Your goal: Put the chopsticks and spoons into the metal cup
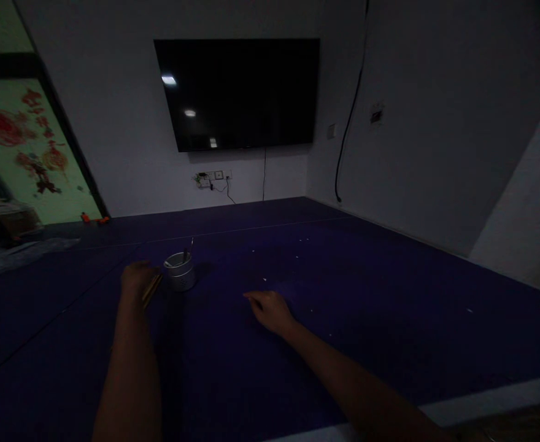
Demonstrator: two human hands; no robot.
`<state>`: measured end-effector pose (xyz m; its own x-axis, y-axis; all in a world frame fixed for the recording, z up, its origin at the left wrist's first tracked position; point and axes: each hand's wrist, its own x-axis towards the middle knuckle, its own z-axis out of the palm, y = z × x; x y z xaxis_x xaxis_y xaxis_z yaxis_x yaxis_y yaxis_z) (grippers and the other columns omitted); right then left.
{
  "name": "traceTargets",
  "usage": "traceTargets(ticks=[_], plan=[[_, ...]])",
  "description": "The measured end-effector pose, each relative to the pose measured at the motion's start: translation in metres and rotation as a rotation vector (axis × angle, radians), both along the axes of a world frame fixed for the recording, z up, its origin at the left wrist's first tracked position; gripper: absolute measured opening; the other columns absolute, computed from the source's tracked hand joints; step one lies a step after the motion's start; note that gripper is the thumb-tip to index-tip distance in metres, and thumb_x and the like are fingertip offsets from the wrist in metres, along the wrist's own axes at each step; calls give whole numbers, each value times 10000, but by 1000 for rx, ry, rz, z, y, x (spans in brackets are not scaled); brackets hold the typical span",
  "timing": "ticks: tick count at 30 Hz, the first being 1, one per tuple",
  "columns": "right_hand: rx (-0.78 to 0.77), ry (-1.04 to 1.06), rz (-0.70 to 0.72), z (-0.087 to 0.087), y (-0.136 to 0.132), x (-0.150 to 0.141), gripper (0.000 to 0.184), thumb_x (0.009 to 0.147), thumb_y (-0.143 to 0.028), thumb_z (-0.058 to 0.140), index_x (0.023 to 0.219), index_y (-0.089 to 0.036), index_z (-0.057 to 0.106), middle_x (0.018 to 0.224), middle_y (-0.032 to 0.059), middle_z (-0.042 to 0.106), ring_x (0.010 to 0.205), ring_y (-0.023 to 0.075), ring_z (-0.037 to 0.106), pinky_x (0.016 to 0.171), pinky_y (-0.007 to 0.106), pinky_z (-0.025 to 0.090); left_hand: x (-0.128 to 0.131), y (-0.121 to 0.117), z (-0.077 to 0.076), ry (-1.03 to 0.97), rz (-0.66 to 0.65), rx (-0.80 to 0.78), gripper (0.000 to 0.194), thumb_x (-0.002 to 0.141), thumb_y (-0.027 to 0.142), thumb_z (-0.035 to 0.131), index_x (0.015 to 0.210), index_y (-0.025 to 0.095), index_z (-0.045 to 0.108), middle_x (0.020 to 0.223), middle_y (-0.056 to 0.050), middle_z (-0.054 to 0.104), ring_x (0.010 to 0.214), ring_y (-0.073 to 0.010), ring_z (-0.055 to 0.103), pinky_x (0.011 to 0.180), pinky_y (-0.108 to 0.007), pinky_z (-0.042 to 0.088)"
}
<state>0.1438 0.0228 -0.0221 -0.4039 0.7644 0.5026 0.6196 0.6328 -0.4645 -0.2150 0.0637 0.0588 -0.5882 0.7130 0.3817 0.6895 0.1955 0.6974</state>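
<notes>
My left hand (136,279) is closed around several thin, tan sticks (152,290) that slant out on its right side. What kind of sticks they are is too dark to tell. Just right of that hand, a grey metal pen cup (180,273) stands upright with a few slender items inside, one poking above the rim. My right hand (271,310) is over the dark blue floor covering (233,356), thumb and index finger drawn together. Anything between those fingertips is too small to make out.
Small white scraps (265,280) dot the floor covering. A wall-mounted television (242,92) hangs at the back, above sockets (215,176) with cords. A black cable (350,120) runs down the right wall. Boxes (7,221), crumpled plastic (35,247) and an orange object (95,218) lie at left.
</notes>
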Motion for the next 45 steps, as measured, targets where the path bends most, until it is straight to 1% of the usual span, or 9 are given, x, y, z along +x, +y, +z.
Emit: traceTargets(ticks=[3, 5, 10, 14, 21, 28, 34, 39, 45], plan=[[1, -4, 6, -1, 1, 0, 316, 855, -195, 445, 1077, -255, 661, 1030, 16, 698, 863, 154, 669, 810, 272, 497, 25, 0, 22, -80, -127, 42, 363, 538, 241, 704, 886, 144, 673, 911, -69, 696, 863, -238, 638, 729, -312, 498], [5, -8, 5, -1, 1, 0, 317, 852, -193, 448, 1077, -256, 662, 1044, 15, 693, 875, 154, 666, 818, 270, 493, 39, 1, 28, -87, -245, 60, 445, 525, 268, 723, 952, 152, 675, 932, -66, 698, 852, -235, 642, 722, -303, 499], [6, -26, -1, 1, 0, 1, 324, 851, -191, 443, 1084, -252, 660, 1026, 16, 700, 860, 151, 669, 799, 260, 495, 60, 15, 19, -51, -384, 29, 566, 547, 326, 726, 1084, 168, 641, 970, -80, 694, 828, -224, 648, 692, -284, 489], [11, -34, -3, 3, -1, 1, 324, 845, -188, 444, 1079, -243, 662, 1024, 17, 700, 867, 157, 668, 798, 262, 495, 69, 26, 11, 89, -388, -22, 511, 616, 289, 668, 1119, 212, 621, 1001, -48, 686, 884, -201, 631, 732, -261, 466], [-16, -38, -4, 7, -4, 0, 331, 846, -199, 445, 1095, -257, 655, 1004, 7, 706, 843, 160, 673, 782, 266, 502, 77, 26, 11, 197, -360, -40, 405, 695, 242, 554, 1087, 177, 631, 934, -48, 687, 827, -179, 621, 711, -247, 443], [-12, -35, 0, 5, -3, 0, 340, 842, -183, 442, 1095, -254, 657, 1026, 8, 700, 860, 157, 668, 795, 263, 499, 74, 25, 13, 233, -303, -61, 241, 708, 274, 559, 881, 145, 665, 874, -76, 686, 812, -185, 617, 687, -252, 433], [0, -49, -4, 6, -4, 1, 346, 843, -182, 435, 1103, -248, 652, 1003, 15, 706, 834, 161, 672, 773, 269, 502, 71, 21, 15, 130, -250, 70, 250, 710, 332, 551, 834, 141, 652, 833, -68, 687, 770, -180, 628, 655, -244, 448], [6, -50, -4, 6, -4, 1, 341, 841, -180, 439, 1095, -247, 657, 996, 15, 709, 825, 152, 673, 770, 252, 498, 70, 9, 31, 27, -198, 291, 306, 713, 374, 558, 857, 120, 651, 847, -70, 682, 763, -179, 625, 660, -246, 470], [-3, -35, 4, 4, -2, 0, 338, 840, -181, 439, 1088, -245, 660, 999, 14, 708, 820, 156, 676, 768, 255, 501, 60, -24, 68, -67, -85, 573, 350, 690, 357, 614, 907, 86, 654, 833, -59, 672, 765, -158, 610, 718, -255, 484]])
